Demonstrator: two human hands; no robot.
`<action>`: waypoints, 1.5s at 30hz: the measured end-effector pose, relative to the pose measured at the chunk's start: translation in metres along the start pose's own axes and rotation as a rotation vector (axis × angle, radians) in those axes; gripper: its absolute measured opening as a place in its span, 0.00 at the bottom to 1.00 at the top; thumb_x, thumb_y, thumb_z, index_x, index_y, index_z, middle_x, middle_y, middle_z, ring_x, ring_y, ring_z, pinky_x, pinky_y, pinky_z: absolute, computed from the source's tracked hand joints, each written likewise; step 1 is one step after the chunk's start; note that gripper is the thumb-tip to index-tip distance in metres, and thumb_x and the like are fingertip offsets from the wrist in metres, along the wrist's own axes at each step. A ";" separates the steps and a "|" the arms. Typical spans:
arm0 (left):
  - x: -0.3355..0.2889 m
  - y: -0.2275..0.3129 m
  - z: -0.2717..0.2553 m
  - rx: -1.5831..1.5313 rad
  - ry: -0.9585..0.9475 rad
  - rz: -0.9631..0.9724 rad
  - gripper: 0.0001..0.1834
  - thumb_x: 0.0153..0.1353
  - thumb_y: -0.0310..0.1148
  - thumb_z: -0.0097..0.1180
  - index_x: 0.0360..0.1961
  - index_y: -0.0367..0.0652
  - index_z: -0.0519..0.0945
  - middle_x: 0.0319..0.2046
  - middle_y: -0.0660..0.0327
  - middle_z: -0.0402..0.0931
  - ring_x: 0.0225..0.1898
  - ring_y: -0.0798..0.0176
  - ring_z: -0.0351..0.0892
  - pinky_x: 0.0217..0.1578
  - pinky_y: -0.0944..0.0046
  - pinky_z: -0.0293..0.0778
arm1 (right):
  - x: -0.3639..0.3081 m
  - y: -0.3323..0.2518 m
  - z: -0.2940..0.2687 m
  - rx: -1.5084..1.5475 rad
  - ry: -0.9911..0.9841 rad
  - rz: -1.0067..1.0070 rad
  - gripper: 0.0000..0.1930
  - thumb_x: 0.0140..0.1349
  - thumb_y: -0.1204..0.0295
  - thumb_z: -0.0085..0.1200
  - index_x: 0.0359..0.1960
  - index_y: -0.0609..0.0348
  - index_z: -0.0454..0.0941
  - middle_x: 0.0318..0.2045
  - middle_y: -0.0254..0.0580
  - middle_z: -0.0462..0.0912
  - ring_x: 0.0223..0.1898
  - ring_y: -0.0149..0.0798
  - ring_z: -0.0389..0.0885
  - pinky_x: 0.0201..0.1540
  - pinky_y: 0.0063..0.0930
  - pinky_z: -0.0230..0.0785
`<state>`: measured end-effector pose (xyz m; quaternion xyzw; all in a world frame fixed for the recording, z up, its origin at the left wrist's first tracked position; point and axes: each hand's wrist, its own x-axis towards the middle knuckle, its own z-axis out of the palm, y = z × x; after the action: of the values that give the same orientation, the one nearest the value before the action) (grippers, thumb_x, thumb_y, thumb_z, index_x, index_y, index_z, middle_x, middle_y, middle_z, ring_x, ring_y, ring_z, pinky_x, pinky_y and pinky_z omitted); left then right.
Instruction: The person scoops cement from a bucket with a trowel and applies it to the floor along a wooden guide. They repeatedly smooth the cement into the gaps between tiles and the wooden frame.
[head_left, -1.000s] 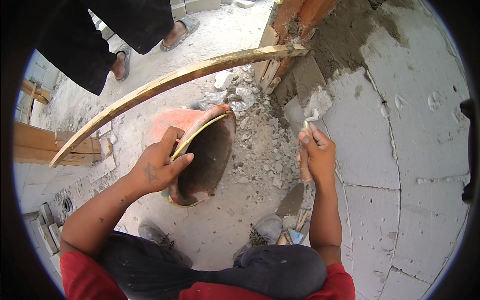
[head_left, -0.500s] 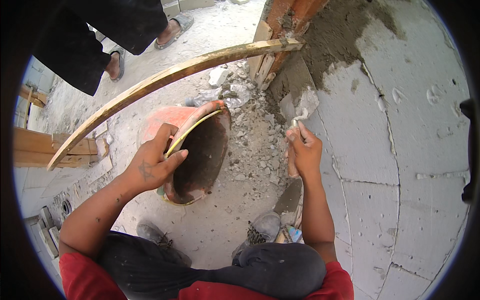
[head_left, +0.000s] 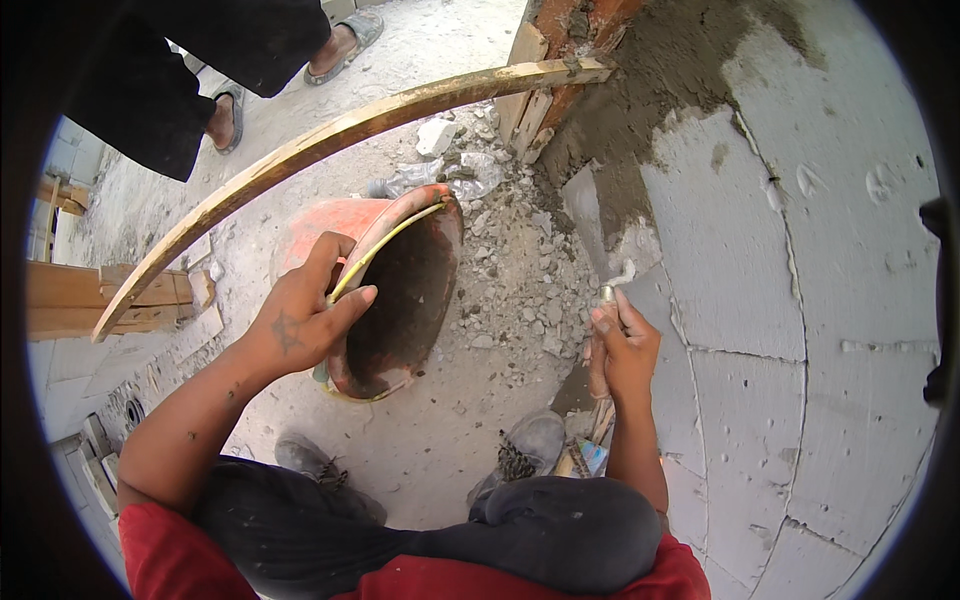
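My left hand [head_left: 308,312] is closed on the rim of a reddish-orange bucket [head_left: 335,222], thumb toward the inside. The bucket leans over with its dark, mortar-stained mouth turned to the right; a thin yellow band runs along the rim. My right hand [head_left: 626,345] is wrapped around the handle of a trowel [head_left: 584,215]. The trowel's blade, with greyish residue near the handle, is up against the lower end of the wet mortar patch [head_left: 690,90] on the grey block wall [head_left: 745,320]. Whether the blade presses on the wall I cannot tell.
A long wooden strip [head_left: 330,135] spans beyond the bucket, toward a wooden post [head_left: 560,110] beside the wall. Rubble [head_left: 510,285] and a crushed plastic bottle [head_left: 405,181] lie on the floor. Another person's sandalled foot [head_left: 335,52] stands at the far left.
My right hand and the trowel have moved down and slightly right along the wall. My left hand still grips the bucket, which is nearly unmoved.
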<state>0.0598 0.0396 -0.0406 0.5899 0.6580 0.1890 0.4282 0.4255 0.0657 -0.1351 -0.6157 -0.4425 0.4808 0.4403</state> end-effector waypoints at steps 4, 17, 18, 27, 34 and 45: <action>-0.003 0.000 0.000 -0.013 0.003 -0.017 0.19 0.69 0.41 0.55 0.53 0.44 0.65 0.33 0.54 0.77 0.33 0.61 0.78 0.38 0.60 0.73 | 0.042 0.004 0.032 -0.042 -0.095 0.023 0.28 0.64 0.72 0.63 0.63 0.74 0.71 0.27 0.38 0.81 0.19 0.27 0.74 0.22 0.23 0.68; -0.002 0.000 0.000 0.030 0.010 -0.025 0.18 0.69 0.40 0.55 0.52 0.45 0.65 0.33 0.55 0.77 0.34 0.64 0.76 0.39 0.62 0.72 | 0.017 0.017 0.002 0.074 0.069 0.030 0.28 0.64 0.77 0.61 0.64 0.75 0.68 0.32 0.43 0.82 0.21 0.28 0.75 0.22 0.24 0.70; -0.003 0.000 0.000 -0.005 -0.007 -0.035 0.18 0.69 0.40 0.55 0.52 0.45 0.65 0.33 0.55 0.77 0.34 0.64 0.76 0.39 0.62 0.72 | 0.007 0.020 -0.001 0.107 0.054 0.021 0.27 0.64 0.77 0.61 0.64 0.75 0.68 0.32 0.43 0.82 0.21 0.28 0.75 0.22 0.24 0.71; -0.005 0.001 -0.002 0.005 -0.038 -0.099 0.19 0.69 0.39 0.56 0.54 0.44 0.64 0.33 0.54 0.78 0.34 0.62 0.79 0.38 0.60 0.74 | 0.028 0.014 0.020 -0.110 0.010 -0.322 0.28 0.63 0.77 0.61 0.62 0.79 0.68 0.32 0.43 0.81 0.26 0.29 0.78 0.29 0.24 0.72; -0.009 -0.001 0.000 -0.024 -0.037 -0.059 0.22 0.68 0.39 0.56 0.56 0.44 0.63 0.33 0.48 0.79 0.32 0.49 0.82 0.38 0.54 0.75 | 0.079 0.003 0.063 -0.260 0.174 -0.492 0.26 0.64 0.73 0.61 0.60 0.78 0.71 0.38 0.55 0.83 0.39 0.44 0.83 0.43 0.33 0.75; 0.000 -0.006 0.000 -0.047 -0.012 -0.008 0.22 0.67 0.41 0.57 0.54 0.44 0.64 0.32 0.50 0.79 0.31 0.50 0.82 0.37 0.54 0.74 | 0.091 0.012 0.093 -0.473 0.367 -0.771 0.24 0.63 0.72 0.62 0.56 0.77 0.74 0.40 0.58 0.84 0.41 0.51 0.84 0.45 0.37 0.75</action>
<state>0.0561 0.0380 -0.0445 0.5780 0.6532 0.1991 0.4468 0.3485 0.1619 -0.1789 -0.5648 -0.6506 0.0527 0.5048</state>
